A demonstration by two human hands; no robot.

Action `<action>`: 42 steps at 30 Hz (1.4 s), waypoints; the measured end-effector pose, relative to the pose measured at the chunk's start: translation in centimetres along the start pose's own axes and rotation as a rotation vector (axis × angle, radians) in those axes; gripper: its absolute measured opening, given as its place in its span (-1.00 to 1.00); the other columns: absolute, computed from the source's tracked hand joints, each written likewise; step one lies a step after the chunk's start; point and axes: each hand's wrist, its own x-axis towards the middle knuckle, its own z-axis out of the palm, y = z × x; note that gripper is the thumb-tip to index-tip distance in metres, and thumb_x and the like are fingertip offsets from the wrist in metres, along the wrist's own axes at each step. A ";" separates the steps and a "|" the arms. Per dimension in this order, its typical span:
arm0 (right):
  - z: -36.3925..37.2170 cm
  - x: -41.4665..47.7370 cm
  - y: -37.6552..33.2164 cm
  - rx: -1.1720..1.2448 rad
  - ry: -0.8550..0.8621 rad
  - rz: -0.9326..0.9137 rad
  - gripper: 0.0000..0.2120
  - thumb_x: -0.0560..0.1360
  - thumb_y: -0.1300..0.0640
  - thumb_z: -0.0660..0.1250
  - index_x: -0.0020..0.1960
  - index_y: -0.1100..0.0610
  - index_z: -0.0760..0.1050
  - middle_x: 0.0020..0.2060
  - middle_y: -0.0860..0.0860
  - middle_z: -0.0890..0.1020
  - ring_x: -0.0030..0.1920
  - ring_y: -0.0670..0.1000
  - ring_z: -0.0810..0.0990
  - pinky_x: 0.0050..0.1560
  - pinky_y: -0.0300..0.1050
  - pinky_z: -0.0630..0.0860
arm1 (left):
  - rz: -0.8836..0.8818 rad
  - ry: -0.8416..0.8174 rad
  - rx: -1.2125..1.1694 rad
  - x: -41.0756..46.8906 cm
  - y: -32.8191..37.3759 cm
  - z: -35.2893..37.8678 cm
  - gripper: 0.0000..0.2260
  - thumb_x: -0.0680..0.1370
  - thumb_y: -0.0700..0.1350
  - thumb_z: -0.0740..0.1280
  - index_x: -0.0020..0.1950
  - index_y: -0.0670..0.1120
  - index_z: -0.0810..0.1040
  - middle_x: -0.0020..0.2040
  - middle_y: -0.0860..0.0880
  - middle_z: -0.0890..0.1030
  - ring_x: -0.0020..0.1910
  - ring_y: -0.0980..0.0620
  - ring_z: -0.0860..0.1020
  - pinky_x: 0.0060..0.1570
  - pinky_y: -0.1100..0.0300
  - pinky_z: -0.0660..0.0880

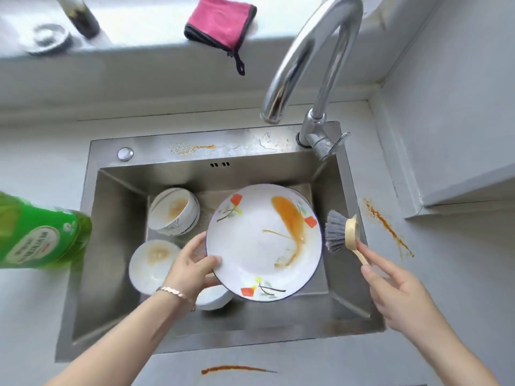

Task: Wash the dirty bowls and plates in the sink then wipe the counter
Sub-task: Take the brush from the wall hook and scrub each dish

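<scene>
A white flowered plate [256, 246] smeared with orange sauce is tilted up over the steel sink [111, 207]. My left hand [192, 267] grips its left rim. My right hand [395, 291] holds a dish brush [341, 232] by its beige handle, the grey bristles just right of the plate's rim, not touching it. Stacked dirty bowls [174, 211] lie at the sink's back left. Another stained bowl [153, 264] sits in front of them. A third bowl [214, 298] shows partly under the plate.
The chrome faucet [315, 65] arches over the sink's back right. A green detergent bottle [39, 232] stands at the left edge. A pink cloth [223, 23] lies on the sill. Orange sauce streaks mark the counter on the right [387, 227], the front [237, 369] and the sink's rear ledge [192, 148].
</scene>
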 end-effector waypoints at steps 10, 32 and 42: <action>3.6 -2.5 -7.1 -0.382 -0.063 -0.330 -0.59 0.58 0.14 0.18 0.21 -0.38 0.39 -0.47 -0.42 0.52 -0.22 -0.42 0.53 -0.12 -0.61 0.33 | 0.080 -0.043 -0.232 -7.0 3.3 -2.7 -0.42 0.25 -0.34 0.22 0.16 0.17 0.45 0.11 -0.12 0.58 -0.18 -0.13 0.64 -0.35 0.04 0.58; 8.1 -4.1 -6.0 -1.040 -0.265 -0.539 -0.57 0.60 0.01 0.07 0.29 -0.50 0.17 -0.50 -0.10 0.33 -0.33 -0.01 0.32 -0.37 -0.17 0.23 | 0.116 -0.089 -0.103 -11.1 4.1 -3.4 -0.36 0.22 -0.34 0.23 0.22 0.13 0.45 -0.26 -0.02 0.68 -0.36 0.02 0.62 -0.46 0.14 0.56; 8.6 -2.1 -7.5 -1.002 -0.153 -0.515 -0.55 0.58 0.06 0.09 0.28 -0.46 0.20 -0.40 -0.14 0.52 -0.34 -0.04 0.43 -0.29 -0.15 0.35 | 0.055 -0.163 -0.087 -11.9 4.0 -3.3 -0.34 0.23 -0.34 0.24 0.31 0.04 0.43 -0.21 -0.13 0.67 -0.32 -0.06 0.63 -0.46 0.12 0.55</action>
